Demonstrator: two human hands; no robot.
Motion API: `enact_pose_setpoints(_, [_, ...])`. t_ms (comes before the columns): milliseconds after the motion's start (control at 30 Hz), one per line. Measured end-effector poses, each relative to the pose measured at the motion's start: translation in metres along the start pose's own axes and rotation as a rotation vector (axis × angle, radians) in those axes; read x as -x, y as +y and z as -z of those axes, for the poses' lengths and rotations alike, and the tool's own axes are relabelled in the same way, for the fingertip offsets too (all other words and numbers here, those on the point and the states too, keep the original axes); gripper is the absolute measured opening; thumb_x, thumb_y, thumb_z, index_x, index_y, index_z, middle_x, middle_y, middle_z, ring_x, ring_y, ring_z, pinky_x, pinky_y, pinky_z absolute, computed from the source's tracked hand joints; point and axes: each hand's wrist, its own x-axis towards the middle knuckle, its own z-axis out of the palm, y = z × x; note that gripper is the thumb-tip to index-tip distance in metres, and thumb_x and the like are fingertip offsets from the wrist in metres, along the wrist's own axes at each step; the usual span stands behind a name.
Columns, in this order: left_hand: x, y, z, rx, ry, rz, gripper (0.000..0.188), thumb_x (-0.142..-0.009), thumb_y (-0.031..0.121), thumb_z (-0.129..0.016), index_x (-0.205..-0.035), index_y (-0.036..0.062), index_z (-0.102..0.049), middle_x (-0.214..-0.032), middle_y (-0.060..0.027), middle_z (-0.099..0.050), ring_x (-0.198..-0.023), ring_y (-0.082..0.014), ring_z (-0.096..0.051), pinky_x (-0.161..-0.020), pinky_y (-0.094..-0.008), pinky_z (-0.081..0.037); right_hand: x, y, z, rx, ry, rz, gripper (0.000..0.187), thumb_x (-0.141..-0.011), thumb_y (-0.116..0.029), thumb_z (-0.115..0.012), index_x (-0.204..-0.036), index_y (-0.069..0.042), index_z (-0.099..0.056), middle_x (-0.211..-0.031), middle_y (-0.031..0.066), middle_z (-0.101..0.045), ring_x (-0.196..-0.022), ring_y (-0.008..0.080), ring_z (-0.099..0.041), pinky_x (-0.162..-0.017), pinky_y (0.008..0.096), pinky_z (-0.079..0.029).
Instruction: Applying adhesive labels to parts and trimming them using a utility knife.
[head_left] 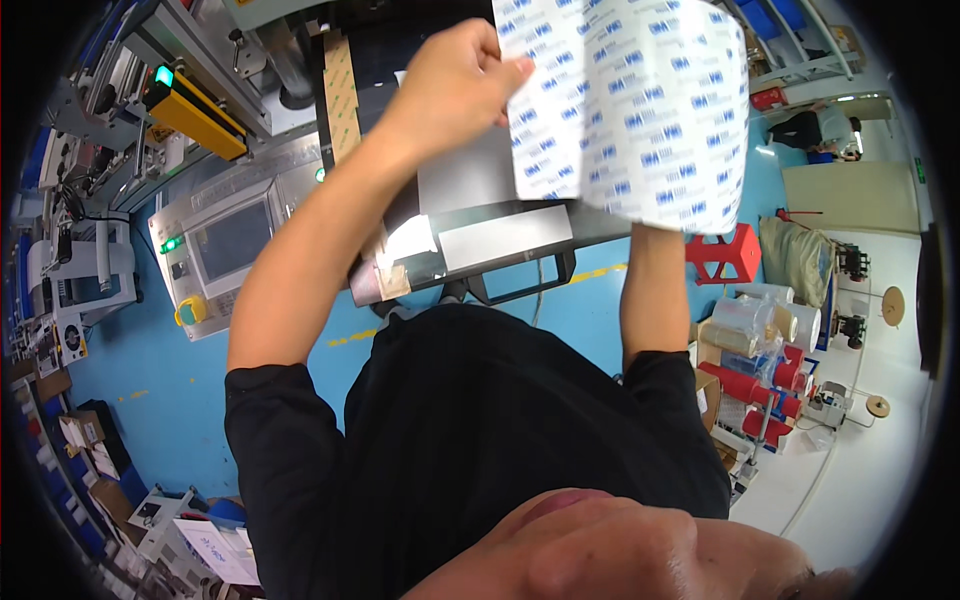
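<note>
A curved white sheet with a repeated blue print is held up over a dark machine bed. My left hand pinches its left edge between thumb and fingers. On the other side, my right forearm rises behind the sheet, which hides my right hand and its fingers. Under my left forearm, a tan strip with green print lies along the bed's left side. A grey plate lies below the sheet, and a white rectangular strip runs along the near edge.
To the left stand a control panel with a screen and a yellow bar with a green light. A black handle juts from the bed's front. On the right are a red stool and plastic-wrapped rolls. Another person is far off.
</note>
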Motion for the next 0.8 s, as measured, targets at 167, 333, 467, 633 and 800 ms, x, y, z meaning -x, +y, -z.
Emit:
enact_pose_setpoints(167, [-0.012,-0.027,0.040,-0.234,-0.049,0.154,0.037,-0.093,0.017,-0.069,-0.119,-0.0009,-0.051,-0.079,-0.0056,-0.067,-0.066,-0.0092,-0.061,-0.058,-0.0242,-0.049,-0.018,0.015,0.015,0.117,0.002,0.000,0.066,-0.105,-0.048,-0.042,-0.153,-0.005,-0.028,-0.152,0.0164,-0.042,-0.135,0.0260,-0.047,-0.107,0.0387,-0.046])
enact_pose_setpoints(333, [0.000,-0.052,0.043,-0.250,0.008,0.166,0.032,-0.089,0.023,-0.073,-0.099,-0.0050,-0.062,-0.084,-0.0106,-0.071,-0.067,-0.0113,-0.066,-0.063,-0.0257,-0.052,-0.019,0.040,0.031,0.309,-0.070,-0.014,0.058,-0.104,-0.036,-0.050,-0.150,-0.003,-0.034,-0.147,0.0164,-0.047,-0.131,0.0252,-0.050,-0.106,0.0373,-0.046])
enact_pose_setpoints(467, [0.012,-0.055,0.037,-0.184,0.004,0.219,0.035,-0.087,0.023,-0.076,-0.106,-0.0041,-0.064,-0.091,-0.0108,-0.072,-0.077,-0.0120,-0.067,-0.071,-0.0248,-0.051,-0.027,0.075,0.071,0.945,-0.156,0.260,0.059,-0.104,-0.031,-0.053,-0.151,-0.002,-0.033,-0.146,0.0164,-0.048,-0.130,0.0247,-0.052,-0.103,0.0367,-0.049])
enact_pose_setpoints(633, [0.016,-0.063,0.040,-0.164,0.036,0.192,0.035,-0.086,0.020,-0.077,-0.107,-0.0048,-0.063,-0.092,-0.0112,-0.073,-0.079,-0.0129,-0.068,-0.074,-0.0254,-0.053,-0.001,0.022,0.035,0.108,-0.044,-0.248,0.057,-0.101,-0.030,-0.058,-0.147,-0.003,-0.040,-0.141,0.0149,-0.054,-0.124,0.0252,-0.057,-0.103,0.0403,-0.050])
enact_pose_setpoints(800, [0.021,-0.063,0.041,-0.141,0.102,0.179,0.039,-0.087,0.018,-0.076,-0.117,-0.0024,-0.061,-0.098,-0.0107,-0.069,-0.082,-0.0154,-0.067,-0.077,-0.0276,-0.053,0.004,0.013,-0.001,-0.322,0.267,-0.195,0.044,-0.103,-0.032,-0.052,-0.136,-0.003,-0.050,-0.133,0.0104,-0.059,-0.119,0.0264,-0.059,-0.100,0.0426,-0.051])
